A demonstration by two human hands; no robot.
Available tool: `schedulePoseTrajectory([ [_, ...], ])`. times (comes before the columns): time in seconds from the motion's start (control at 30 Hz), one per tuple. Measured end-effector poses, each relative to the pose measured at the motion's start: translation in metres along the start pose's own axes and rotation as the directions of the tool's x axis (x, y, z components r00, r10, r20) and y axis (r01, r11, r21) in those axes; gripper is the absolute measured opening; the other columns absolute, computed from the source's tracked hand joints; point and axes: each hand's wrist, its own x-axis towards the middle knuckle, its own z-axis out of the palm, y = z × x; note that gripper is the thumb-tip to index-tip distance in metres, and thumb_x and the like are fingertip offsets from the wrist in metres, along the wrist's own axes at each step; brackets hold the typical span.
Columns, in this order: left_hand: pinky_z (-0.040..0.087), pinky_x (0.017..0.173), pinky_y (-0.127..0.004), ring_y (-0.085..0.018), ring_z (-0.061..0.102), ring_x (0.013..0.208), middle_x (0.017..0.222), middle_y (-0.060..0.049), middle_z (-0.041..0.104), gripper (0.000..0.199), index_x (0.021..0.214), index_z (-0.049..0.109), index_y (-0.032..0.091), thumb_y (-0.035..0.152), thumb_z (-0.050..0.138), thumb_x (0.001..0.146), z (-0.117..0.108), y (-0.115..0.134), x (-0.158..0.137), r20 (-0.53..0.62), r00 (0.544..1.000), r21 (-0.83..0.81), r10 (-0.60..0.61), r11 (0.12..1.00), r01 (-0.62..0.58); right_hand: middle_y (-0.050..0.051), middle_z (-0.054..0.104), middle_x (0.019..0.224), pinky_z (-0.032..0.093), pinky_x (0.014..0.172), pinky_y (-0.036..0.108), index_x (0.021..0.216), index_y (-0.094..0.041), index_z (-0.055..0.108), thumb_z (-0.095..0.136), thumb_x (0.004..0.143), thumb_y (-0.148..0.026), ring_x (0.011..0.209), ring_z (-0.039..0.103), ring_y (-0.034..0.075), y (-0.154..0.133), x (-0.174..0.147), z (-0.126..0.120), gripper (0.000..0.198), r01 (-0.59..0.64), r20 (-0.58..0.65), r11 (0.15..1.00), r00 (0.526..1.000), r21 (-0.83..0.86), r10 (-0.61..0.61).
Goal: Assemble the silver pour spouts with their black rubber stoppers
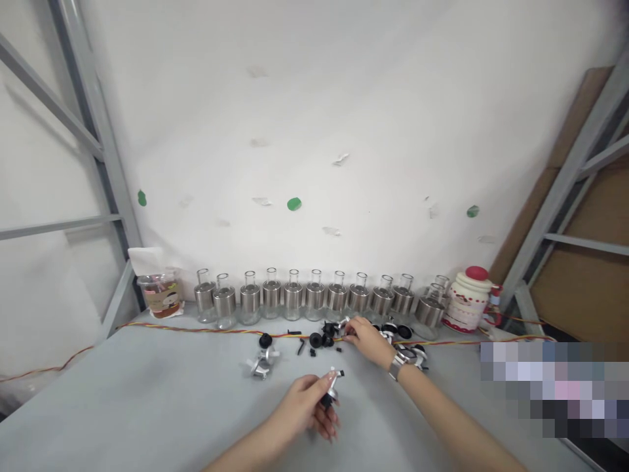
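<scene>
My left hand (314, 405) is closed around a silver-and-black bottle top (332, 392) with a thin silver spout, held above the grey table. Small and black, a tip (341, 373) sits at the spout's end. Farther back, my right hand (364, 337), with a watch on the wrist, reaches down to the loose parts. Its fingers are drawn together beside a small silver piece (344, 322); what they grip is hidden. Left of these fingers lie black caps (315, 339) and small black bits (313, 353). More silver-and-black tops (390, 329) lie partly behind the right hand.
Glass bottles with metal sleeves (293, 298) line the wall. Silver pieces (260, 364) and a black cap (265, 340) lie left on the table (162, 393). A twisted cable (196, 330) crosses behind. A tub (162, 298) stands left, a red-lidded jar (466, 301) right.
</scene>
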Motion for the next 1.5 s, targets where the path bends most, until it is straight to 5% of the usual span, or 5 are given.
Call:
schedulePoseTrajectory([
  [0.27, 0.039, 0.033, -0.022, -0.012, 0.051, 0.031, 0.038, 0.001, 0.054, 0.06, 0.062, 0.049, 0.015, 0.073, 0.05, 0.05, -0.001, 0.0, 0.0, 0.008, 1.0, -0.004, -0.008, 1.0, 0.008, 0.005, 0.054, 0.077, 0.038, 0.074, 0.031, 0.073, -0.015, 0.058, 0.049, 0.074, -0.012, 0.079, 0.051, 0.02, 0.002, 0.005, 0.008, 0.01, -0.078, -0.028, 0.996, 0.996, 0.034, 0.079],
  [0.67, 0.039, 0.034, -0.022, -0.012, 0.052, 0.031, 0.039, 0.001, 0.054, 0.059, 0.064, 0.049, 0.015, 0.073, 0.048, 0.053, -0.001, -0.003, 0.002, 0.004, 1.0, 0.0, 0.005, 1.0, -0.005, 0.005, 0.056, 0.093, 0.036, 0.082, 0.031, 0.097, -0.02, 0.058, 0.056, 0.072, -0.021, 0.093, 0.049, 0.021, 0.01, -0.017, -0.018, 0.025, -0.009, 0.015, 0.994, 1.0, 0.111, 0.007],
  [1.03, 0.039, 0.037, -0.022, -0.013, 0.053, 0.034, 0.041, 0.001, 0.055, 0.057, 0.065, 0.045, 0.016, 0.072, 0.049, 0.053, -0.002, -0.005, 0.003, -0.009, 1.0, 0.027, -0.006, 1.0, 0.006, 0.003, 0.055, 0.075, 0.04, 0.067, 0.028, 0.071, -0.016, 0.058, 0.056, 0.066, -0.013, 0.072, 0.053, 0.017, 0.013, -0.006, -0.002, 0.006, -0.113, 0.012, 0.988, 0.994, 0.103, 0.113],
  [1.5, 0.04, 0.034, -0.021, -0.012, 0.054, 0.033, 0.041, 0.003, 0.055, 0.053, 0.066, 0.04, 0.018, 0.067, 0.054, 0.053, -0.006, -0.014, 0.012, 0.003, 1.0, 0.008, -0.003, 1.0, 0.003, 0.008, 0.054, 0.084, 0.036, 0.076, 0.032, 0.078, -0.016, 0.054, 0.042, 0.077, -0.01, 0.083, 0.049, 0.022, 0.003, -0.007, -0.002, 0.014, 0.002, -0.002, 0.999, 1.0, -0.046, -0.002],
])
